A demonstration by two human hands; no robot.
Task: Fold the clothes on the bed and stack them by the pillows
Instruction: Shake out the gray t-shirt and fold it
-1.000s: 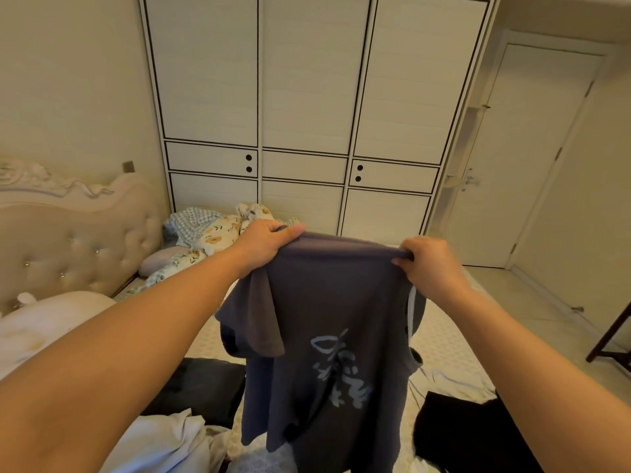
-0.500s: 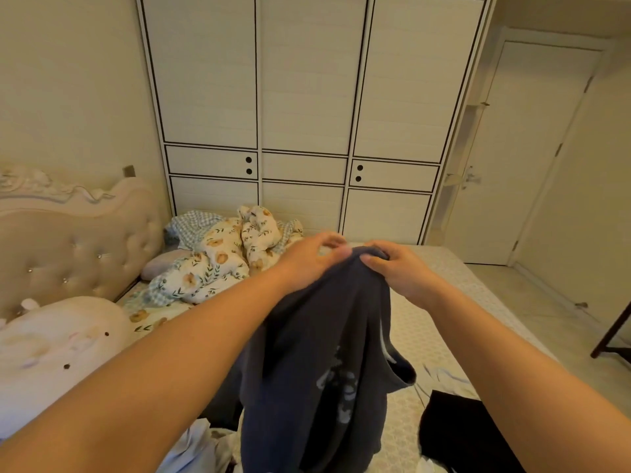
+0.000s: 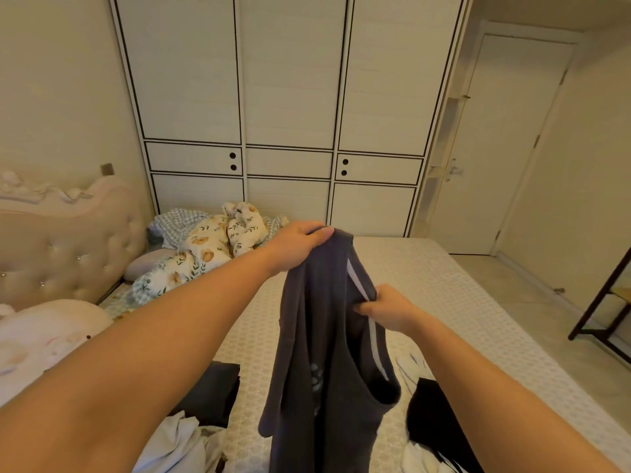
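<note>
2 hands hold a dark grey T-shirt [image 3: 317, 353] up over the bed [image 3: 444, 302]: the left hand [image 3: 297, 247] grips its top edge, the right hand [image 3: 389, 310] pinches a fold lower down beside a pale stripe. Black garments [image 3: 430, 411] and a white one [image 3: 177, 442] lie on the mattress below, floral bedding [image 3: 208, 247] by the headboard

Nothing here can be read. The only mark is a pale, brush-like print [image 3: 316, 378] on the front of the dark grey cotton T-shirt [image 3: 321, 353], and it sits half hidden in the hanging folds, too creased and blurred to tell whether it is lettering or just a drawing.
</note>
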